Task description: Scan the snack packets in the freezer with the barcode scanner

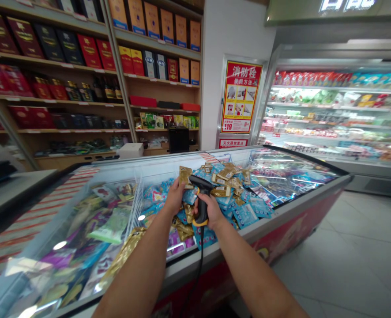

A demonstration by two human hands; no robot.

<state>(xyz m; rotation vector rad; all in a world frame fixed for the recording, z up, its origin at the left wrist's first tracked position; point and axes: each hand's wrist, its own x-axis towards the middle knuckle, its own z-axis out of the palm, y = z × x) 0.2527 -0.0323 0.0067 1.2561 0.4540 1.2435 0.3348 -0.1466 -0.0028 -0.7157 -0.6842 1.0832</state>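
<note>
i operate from far away, and i take the chest freezer (281,217) as my landmark. the gold packet (185,175) is over the middle part of the chest freezer, held up above a loose heap of blue packets (246,215) and other gold packets (228,171). i judge it to be light, and its shiny film is probably slippery, more so if it is cold. it looks soft or only a little stiff, so i would take it by the lower edge, with a gentle pinch which does not crush the content.

the black scanner (202,207) is also above the middle of the chest freezer, just beside the packet. i expect it to be rigid and not heavy; the handle is the good place to hold, with the cable (201,251) hanging freely down at the chest freezer's near side.

the left hand (175,197) is closed in a pinch, thumb and fingers on the bottom part of the gold packet. whether it also touches a blue packet below, i cannot tell. the right hand (210,210) is wrapped around the scanner handle; the exact position of its index finger on the trigger is not clear to me.
</note>
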